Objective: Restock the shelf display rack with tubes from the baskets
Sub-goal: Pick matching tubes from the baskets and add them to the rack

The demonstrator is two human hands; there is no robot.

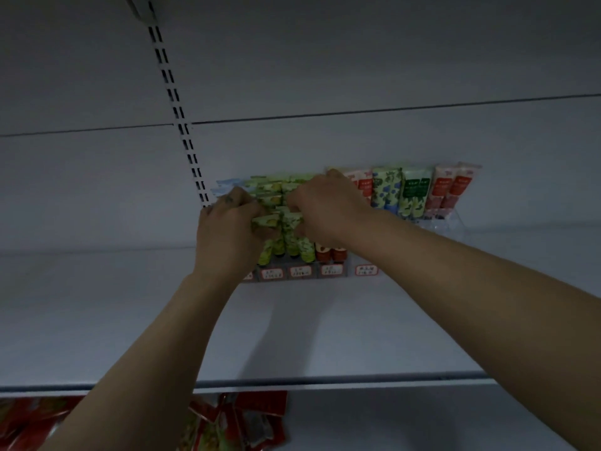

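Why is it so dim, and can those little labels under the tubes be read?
Head view: low grey-blue light mutes the colours; soft shadows fall on the shelf; its front edge bows, a wide-angle effect; the price labels are too blurred to read; the green tubes gripped by the left hand and right hand look smeared.

Unreadable, cropped
On the display rack (450,222) the price labels (300,271) are illegible; red packets (257,415) below it leave the bottom edge.

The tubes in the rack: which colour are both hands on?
The green tubes, toward the rack's left end: left hand and right hand both hold them. Red tubes and blue-patterned tubes stand further right.
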